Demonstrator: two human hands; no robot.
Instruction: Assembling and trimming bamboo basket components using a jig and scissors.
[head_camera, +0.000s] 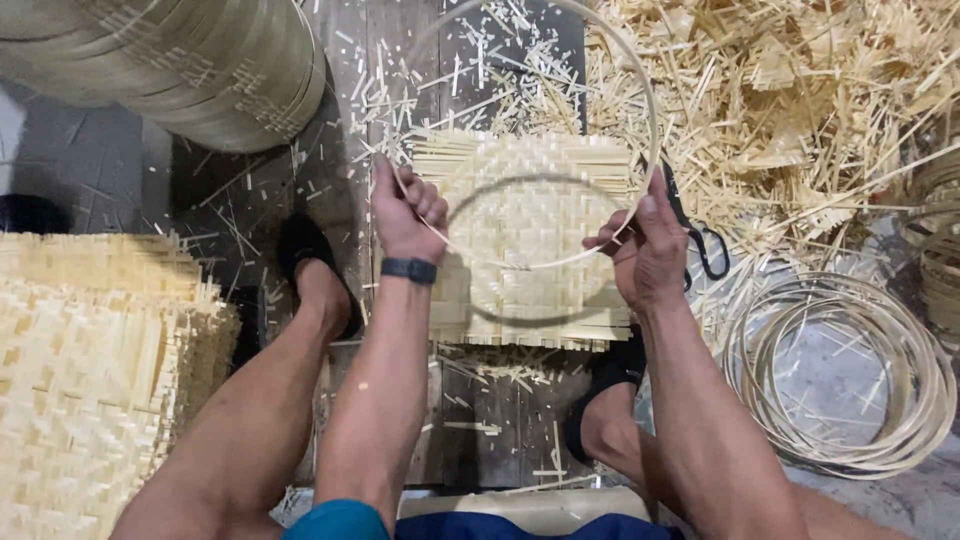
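At your left, along the floor's (210, 215) left edge, the stack of woven mats (90, 370) sits within an arm's swing, its frayed edges turned toward your left knee. At the floor's far left corner a pile of finished round trays (200, 60) lies tilted on its side, well apart from your hands. The far right corner is heaped with bamboo offcuts (800, 110), which spill toward the middle and leave little bare floor there.

Near your right knee lies a coil of spare bamboo rings (850, 370), flat and close enough to reach. The square woven mat (525, 235) lies flat on the floor between your feet, squared to you, so a ring can be set against it from above; bare planks show only on its near side and to its left.

You hold the thin bamboo hoop (640, 60) tilted up over that mat, its near arc crossing the weave and its far arc over the scraps. Your left hand (405, 215) has its fingers curled tight around the hoop's left side; your right hand (645, 255) pinches its right side. Black scissors (700, 245) lie just beside your right hand, at the mat's right edge.
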